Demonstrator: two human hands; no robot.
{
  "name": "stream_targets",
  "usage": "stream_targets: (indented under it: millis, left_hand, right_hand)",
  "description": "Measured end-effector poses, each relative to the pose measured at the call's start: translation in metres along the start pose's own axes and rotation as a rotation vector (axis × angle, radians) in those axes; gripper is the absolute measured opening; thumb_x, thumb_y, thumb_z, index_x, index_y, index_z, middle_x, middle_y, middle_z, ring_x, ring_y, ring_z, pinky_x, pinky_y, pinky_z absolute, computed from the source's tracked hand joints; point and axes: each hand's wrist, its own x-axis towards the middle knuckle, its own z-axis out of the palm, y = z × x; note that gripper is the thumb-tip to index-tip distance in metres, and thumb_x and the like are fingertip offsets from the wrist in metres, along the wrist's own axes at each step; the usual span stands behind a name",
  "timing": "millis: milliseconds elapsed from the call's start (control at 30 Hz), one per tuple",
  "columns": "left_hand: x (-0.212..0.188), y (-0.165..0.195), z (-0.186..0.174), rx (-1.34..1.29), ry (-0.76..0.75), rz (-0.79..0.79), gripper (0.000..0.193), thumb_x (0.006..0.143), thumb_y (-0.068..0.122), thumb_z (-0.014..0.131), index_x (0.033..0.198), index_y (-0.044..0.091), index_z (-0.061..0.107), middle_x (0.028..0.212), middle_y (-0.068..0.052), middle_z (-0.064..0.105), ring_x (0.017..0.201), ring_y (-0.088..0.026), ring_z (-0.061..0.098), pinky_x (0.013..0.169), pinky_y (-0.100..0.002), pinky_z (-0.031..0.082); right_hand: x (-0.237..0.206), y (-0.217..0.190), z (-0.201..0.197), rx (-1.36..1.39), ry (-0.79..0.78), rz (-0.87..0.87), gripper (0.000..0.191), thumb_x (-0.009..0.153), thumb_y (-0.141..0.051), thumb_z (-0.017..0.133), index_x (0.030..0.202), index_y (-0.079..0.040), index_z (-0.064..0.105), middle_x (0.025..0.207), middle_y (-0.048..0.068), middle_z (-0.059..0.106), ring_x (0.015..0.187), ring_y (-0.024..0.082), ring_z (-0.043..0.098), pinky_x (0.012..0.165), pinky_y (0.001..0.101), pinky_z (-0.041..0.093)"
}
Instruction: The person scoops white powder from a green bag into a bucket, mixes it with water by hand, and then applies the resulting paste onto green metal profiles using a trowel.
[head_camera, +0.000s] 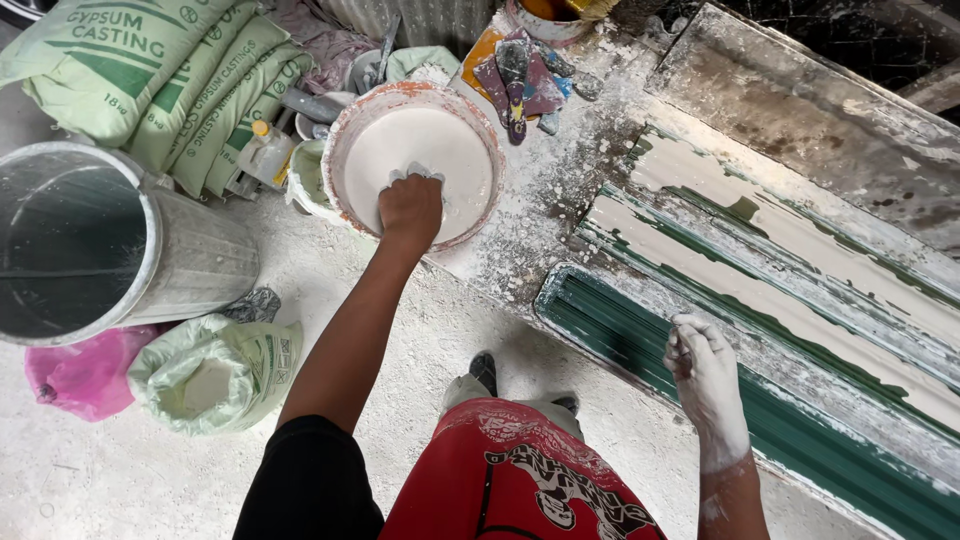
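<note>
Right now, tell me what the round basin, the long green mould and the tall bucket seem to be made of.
Round basin: probably plastic, its orange rim crusted white, filled with smooth wet white plaster where the left hand dips.
Long green mould: ribbed and slightly glossy, perhaps rubber or fibreglass; it can't be settled.
Tall bucket: dull grey with a rolled rim, likely metal or plaster-coated plastic.

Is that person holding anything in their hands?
The left hand holds nothing clear to see; its fingers dip into the white plaster in the basin. The right hand rests on the green mould's edge, holding nothing.
</note>
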Motion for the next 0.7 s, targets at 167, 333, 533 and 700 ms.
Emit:
stream_targets:
  millis: [167,333,533,700]
  left_hand:
    - [0.021,-0.008,0.002,-0.312,-0.177,-0.171,0.050,0.089,0.037,0.071,0.125,0.004,0.066,0.120,-0.022,0.067,0.116,-0.040,0.064,0.097,-0.047,0.051]
    - [0.017,-0.041,-0.016,-0.683,-0.097,-0.284,0.055,0.095,0.035,0.064,0.136,0.000,0.061,0.119,-0.026,0.069,0.110,-0.037,0.066,0.097,-0.044,0.049]
    - [0.002,-0.073,-0.021,-1.363,-0.026,-0.385,0.044,0.090,0.010,0.053,0.132,-0.003,0.057,0.102,-0.018,0.067,0.077,-0.025,0.070,0.057,-0.035,0.061]
    - [0.006,-0.080,-0.011,-1.618,0.042,-0.359,0.044,0.089,0.007,0.051,0.132,0.000,0.052,0.105,-0.011,0.064,0.077,-0.019,0.070,0.060,-0.034,0.066]
  right_hand:
    - [-0.008,0.003,-0.003,0.002,0.061,0.007,0.014,0.104,-0.012,0.056,0.114,-0.008,0.066,0.085,0.000,0.060,0.073,0.008,0.055,0.062,0.0234,0.046]
    - [-0.015,0.005,-0.004,-0.014,0.090,0.009,0.014,0.105,-0.012,0.056,0.113,-0.007,0.066,0.086,0.001,0.060,0.073,0.008,0.054,0.063,0.0232,0.046]
    - [-0.013,0.006,-0.001,-0.008,0.073,0.000,0.015,0.105,-0.011,0.055,0.114,-0.007,0.066,0.085,0.001,0.060,0.073,0.008,0.053,0.062,0.0233,0.045]
    - [-0.007,0.006,0.008,-0.006,0.048,0.011,0.014,0.105,-0.012,0.056,0.113,-0.007,0.066,0.086,0.001,0.061,0.072,0.008,0.054,0.062,0.0233,0.046]
